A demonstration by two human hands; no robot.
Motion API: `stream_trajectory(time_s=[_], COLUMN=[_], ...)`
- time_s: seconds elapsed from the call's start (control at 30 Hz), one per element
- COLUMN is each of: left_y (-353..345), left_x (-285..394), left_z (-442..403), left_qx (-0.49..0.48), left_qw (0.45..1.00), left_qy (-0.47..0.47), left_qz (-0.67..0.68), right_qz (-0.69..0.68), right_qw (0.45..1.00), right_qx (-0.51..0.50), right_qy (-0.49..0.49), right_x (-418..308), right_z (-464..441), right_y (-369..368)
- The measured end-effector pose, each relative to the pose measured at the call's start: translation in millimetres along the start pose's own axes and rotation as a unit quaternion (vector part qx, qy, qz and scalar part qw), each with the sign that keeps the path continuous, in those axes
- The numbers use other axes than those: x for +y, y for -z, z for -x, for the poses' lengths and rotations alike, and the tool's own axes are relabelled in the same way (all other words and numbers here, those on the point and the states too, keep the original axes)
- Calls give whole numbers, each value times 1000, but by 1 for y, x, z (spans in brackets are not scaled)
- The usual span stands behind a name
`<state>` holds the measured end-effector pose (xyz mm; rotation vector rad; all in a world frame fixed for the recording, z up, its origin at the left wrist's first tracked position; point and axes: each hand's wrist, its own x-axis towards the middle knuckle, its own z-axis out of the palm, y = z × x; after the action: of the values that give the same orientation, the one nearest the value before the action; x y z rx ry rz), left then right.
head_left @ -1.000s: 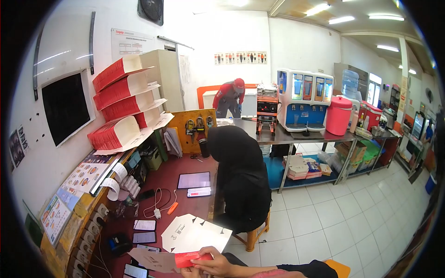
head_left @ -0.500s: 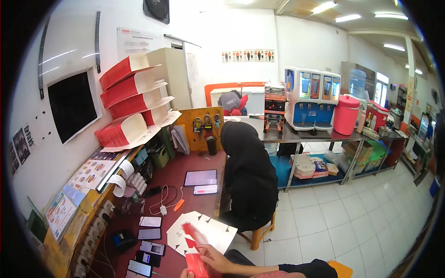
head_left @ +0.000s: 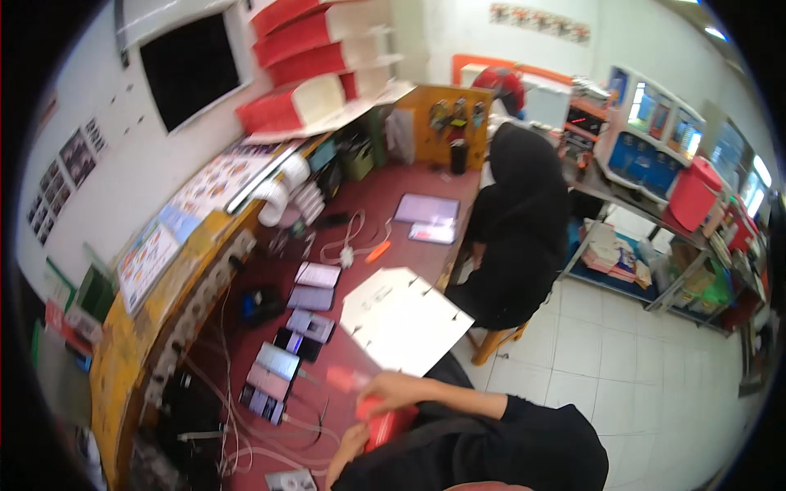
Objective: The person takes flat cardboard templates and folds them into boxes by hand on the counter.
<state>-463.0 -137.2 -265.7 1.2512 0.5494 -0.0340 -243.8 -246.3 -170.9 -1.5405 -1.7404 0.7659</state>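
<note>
My left hand [head_left: 350, 449] is low in the view, its fingers closed around the lower left side of a red packet with printed lettering [head_left: 388, 429]. Above it, my right hand [head_left: 391, 392] has its fingers curled at the packet's top edge. From its fingertips a light red flap or strip [head_left: 345, 378] sticks out to the left, smeared by motion. I cannot tell whether it belongs to the packet. A large white cut cardboard sheet [head_left: 405, 315] with handwriting and dark notches lies on the desk just beyond my hands.
Several phones [head_left: 278, 360] and cables lie on the dark red desk [head_left: 360, 286] to the left. Farther back are a tablet [head_left: 427, 209] and an orange marker-like object [head_left: 378, 251]. A person in black [head_left: 520, 237] sits at the right. Red-and-white folded cartons [head_left: 299, 106] are stacked at the back left.
My view has tilted and swung to the left, showing more phones. My right hand with the red strip has drawn off the white sheet, nearer my left hand.
</note>
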Motion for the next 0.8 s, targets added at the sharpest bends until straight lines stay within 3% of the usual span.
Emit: stream_trajectory(time_s=[0.07, 0.1, 0.2, 0.33, 0.37, 0.43, 0.53, 0.6, 0.67, 0.7, 0.73, 0.77, 0.8], left_y=[5, 5, -6, -23, -29, -35, -32, -32, -33, -28, -19, -4, 10], left_x=[-9, -8, -10, 14, 32, 49, 61, 66, 67, 49, 34, 17, -4], left_z=[2, 4, 13, 20, 24, 28, 33, 34, 24, 17, 11, 10, 9], left_qx=[-14, -18, 5, 14, 2, 81, 258, 439, 612, 665, 598, 500, 379], left_qw=[997, 995, 996, 997, 996, 987, 949, 863, 658, 662, 765, 822, 830], left_qy=[29, 35, 30, -39, -65, -140, -181, -239, -327, -252, -238, -209, -166], left_qz=[72, 94, 79, 69, 68, 18, 24, -72, -292, -235, -31, 175, 374], right_qz=[50, 46, 0, -50, 18, 155, 203, 162, 155, 166, 175, 199, 226], right_qw=[989, 989, 996, 993, 991, 970, 965, 984, 987, 985, 983, 975, 973], right_qx=[122, 137, -74, -108, -136, -185, -158, -67, -3, 21, 45, 73, 50], right_qy=[-61, -40, -52, 18, -2, -38, -43, 20, 42, 44, 46, 73, 23], right_x=[-11, -6, -22, -14, -24, -61, -80, -78, -73, -62, -42, -9, 21], right_z=[-4, -6, -10, -6, -3, 1, 5, 12, 14, 13, 12, 10, 10], right_y=[-10, -18, 4, 1, 8, 30, 36, 44, 57, 59, 57, 49, 43])
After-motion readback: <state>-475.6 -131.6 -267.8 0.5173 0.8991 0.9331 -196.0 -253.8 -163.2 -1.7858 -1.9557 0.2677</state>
